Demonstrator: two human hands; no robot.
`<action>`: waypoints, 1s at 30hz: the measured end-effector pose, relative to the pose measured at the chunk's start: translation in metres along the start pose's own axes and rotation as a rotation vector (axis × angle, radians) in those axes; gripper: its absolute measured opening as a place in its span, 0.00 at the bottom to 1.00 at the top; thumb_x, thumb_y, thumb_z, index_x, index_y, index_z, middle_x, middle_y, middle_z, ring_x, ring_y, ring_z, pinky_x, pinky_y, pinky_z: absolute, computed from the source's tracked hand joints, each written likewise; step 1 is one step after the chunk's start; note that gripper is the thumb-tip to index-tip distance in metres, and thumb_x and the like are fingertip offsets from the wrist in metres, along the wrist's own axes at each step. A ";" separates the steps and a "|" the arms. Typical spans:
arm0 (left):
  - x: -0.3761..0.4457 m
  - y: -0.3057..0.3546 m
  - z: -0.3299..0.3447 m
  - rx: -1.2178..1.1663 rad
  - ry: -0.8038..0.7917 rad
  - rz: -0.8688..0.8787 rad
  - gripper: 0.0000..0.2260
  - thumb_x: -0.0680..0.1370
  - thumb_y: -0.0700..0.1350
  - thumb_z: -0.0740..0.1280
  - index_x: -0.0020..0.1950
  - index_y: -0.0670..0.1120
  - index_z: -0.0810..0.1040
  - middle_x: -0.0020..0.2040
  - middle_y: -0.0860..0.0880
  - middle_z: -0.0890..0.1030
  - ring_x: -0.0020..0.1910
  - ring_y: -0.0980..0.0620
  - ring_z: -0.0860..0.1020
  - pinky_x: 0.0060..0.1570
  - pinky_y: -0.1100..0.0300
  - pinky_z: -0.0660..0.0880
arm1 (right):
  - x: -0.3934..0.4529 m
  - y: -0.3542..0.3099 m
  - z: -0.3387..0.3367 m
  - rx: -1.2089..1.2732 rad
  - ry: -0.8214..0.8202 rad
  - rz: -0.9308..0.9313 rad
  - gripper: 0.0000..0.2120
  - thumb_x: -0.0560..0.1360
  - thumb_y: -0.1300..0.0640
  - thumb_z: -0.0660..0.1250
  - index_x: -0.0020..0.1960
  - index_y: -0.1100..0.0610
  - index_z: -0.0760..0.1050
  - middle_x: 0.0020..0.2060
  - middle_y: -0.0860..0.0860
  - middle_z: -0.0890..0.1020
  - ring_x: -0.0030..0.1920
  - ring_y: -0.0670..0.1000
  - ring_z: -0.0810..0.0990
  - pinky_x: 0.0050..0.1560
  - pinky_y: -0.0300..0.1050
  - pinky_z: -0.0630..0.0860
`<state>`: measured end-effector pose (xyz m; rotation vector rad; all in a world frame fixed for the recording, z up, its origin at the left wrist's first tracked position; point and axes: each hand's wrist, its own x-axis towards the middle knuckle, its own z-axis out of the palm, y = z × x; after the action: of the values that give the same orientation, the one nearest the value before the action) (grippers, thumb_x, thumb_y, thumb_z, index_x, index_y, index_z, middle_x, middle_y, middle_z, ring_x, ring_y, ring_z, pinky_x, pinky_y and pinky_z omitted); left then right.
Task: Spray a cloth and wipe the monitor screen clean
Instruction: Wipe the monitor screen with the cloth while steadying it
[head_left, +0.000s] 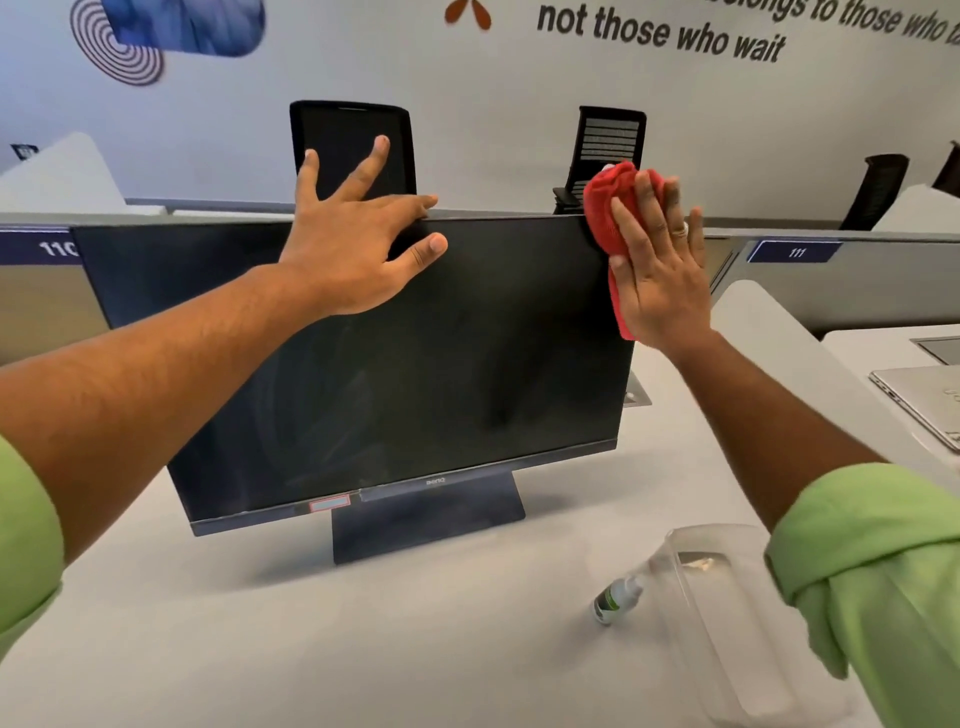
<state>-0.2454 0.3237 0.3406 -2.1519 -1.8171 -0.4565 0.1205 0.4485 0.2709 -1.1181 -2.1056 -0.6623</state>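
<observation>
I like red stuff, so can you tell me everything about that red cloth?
The red cloth looks soft and fuzzy, like microfibre. It is bunched up, not spread flat. The right hand presses it with straight fingers against the top right corner of the dark monitor, so part of it pokes above the hand and a strip hangs below the thumb side. Most of it hides under the palm.
</observation>
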 end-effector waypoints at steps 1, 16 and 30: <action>0.000 0.000 0.000 0.000 0.000 0.004 0.34 0.80 0.71 0.42 0.79 0.57 0.66 0.76 0.56 0.72 0.83 0.55 0.41 0.76 0.30 0.38 | -0.004 -0.011 0.006 0.046 0.022 0.082 0.27 0.90 0.47 0.51 0.87 0.44 0.51 0.87 0.54 0.54 0.87 0.62 0.49 0.85 0.65 0.48; 0.000 0.003 0.001 0.000 0.023 0.004 0.33 0.81 0.69 0.43 0.77 0.55 0.69 0.75 0.55 0.74 0.83 0.54 0.44 0.77 0.31 0.40 | -0.146 -0.212 0.050 0.531 0.000 1.195 0.28 0.89 0.57 0.56 0.87 0.56 0.52 0.87 0.58 0.49 0.87 0.63 0.47 0.85 0.62 0.52; -0.002 0.006 0.000 0.009 0.013 -0.005 0.33 0.81 0.68 0.42 0.76 0.53 0.70 0.75 0.53 0.74 0.83 0.54 0.46 0.78 0.33 0.40 | -0.201 -0.347 0.033 0.664 -0.134 1.136 0.30 0.85 0.63 0.66 0.85 0.51 0.63 0.83 0.50 0.64 0.80 0.55 0.69 0.73 0.45 0.74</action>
<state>-0.2397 0.3205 0.3396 -2.1344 -1.8144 -0.4617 -0.1011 0.1905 0.0560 -1.6537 -1.2427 0.6055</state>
